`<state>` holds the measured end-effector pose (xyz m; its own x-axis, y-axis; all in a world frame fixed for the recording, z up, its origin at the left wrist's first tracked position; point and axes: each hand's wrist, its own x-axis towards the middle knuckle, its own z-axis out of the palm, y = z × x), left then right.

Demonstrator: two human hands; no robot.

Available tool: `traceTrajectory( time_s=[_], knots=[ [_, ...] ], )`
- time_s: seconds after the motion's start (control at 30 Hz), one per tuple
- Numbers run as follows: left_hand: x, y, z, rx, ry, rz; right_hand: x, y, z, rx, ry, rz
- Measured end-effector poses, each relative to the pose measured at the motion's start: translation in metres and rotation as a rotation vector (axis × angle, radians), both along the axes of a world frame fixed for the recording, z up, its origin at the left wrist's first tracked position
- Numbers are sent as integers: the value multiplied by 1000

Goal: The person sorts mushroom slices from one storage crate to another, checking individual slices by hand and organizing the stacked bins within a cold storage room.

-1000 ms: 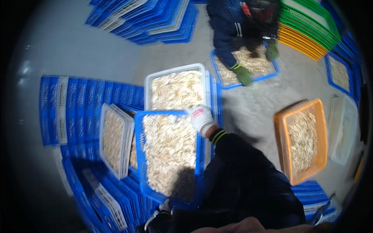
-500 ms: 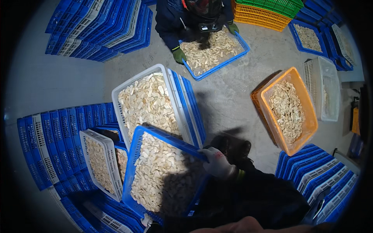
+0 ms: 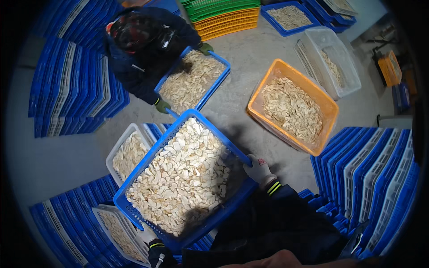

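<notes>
A blue perforated crate (image 3: 228,143), filled with pale, thin, flat slices (image 3: 183,174), is held between my two gloved hands. My right hand (image 3: 258,170) is closed on its right-hand rim. At the near left corner, my left hand (image 3: 145,234) grips the rim, its fingers partly hidden. The crate hangs over a white crate (image 3: 112,161) of similar slices, which tops a stack, and covers much of it. Beyond, a co-worker's green-gloved hands hold another blue crate (image 3: 215,85) of slices, close to the far corner of mine.
To the right stand an orange tub (image 3: 255,103) of slices and a translucent tub (image 3: 351,82). Tall stacks of blue and white crates rise at left (image 3: 67,85) and right (image 3: 362,174). Green and orange crates (image 3: 223,18) are piled at the back. Another white crate (image 3: 105,223) sits low left.
The view has turned to the right. My crate has swung away from my body and further over the white crate, still in both hands. The co-worker's crate now appears nearer to mine.
</notes>
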<state>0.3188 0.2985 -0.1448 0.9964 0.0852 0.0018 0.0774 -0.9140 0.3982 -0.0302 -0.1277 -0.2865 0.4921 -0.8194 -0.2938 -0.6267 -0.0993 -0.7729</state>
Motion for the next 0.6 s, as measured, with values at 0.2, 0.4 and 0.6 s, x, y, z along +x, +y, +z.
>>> traceTrajectory(
  time_s=[0.2, 0.4, 0.6],
  knots=[
    [-2, -117, 91, 33, -19, -488, -115, 97, 47, 443, 227, -325],
    [-72, -268, 39, 155, 115, -870, -220, 206, -30, 391, 271, -910],
    [-151, -353, -107, 223, 36, -1282, -280, 259, -105, 402, 294, -1346]
  ],
)
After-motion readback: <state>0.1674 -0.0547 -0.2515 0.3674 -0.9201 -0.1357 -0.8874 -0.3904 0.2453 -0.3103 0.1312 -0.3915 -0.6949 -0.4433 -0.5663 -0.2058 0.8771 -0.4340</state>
